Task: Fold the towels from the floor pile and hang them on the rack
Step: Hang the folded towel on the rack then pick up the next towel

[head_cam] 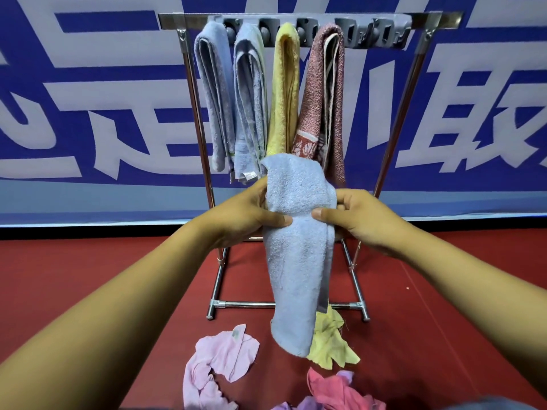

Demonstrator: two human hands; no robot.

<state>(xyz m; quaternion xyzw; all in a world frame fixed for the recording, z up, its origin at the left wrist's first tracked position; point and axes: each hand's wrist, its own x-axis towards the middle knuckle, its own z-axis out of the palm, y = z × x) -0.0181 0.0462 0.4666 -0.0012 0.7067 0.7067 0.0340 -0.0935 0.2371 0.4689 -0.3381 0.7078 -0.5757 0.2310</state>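
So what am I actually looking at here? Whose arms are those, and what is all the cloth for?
No machine here: these are a person's own bare arms, filmed by a camera worn on their head, looking forward and down. The left hand and the right hand both pinch a folded light blue towel, held up in the air. Behind it stands a metal rack with four folded towels already hung: two blue ones, a yellow one and a reddish one. On the red floor below lie loose towels waiting their turn: pink, yellow and a darker pink one.
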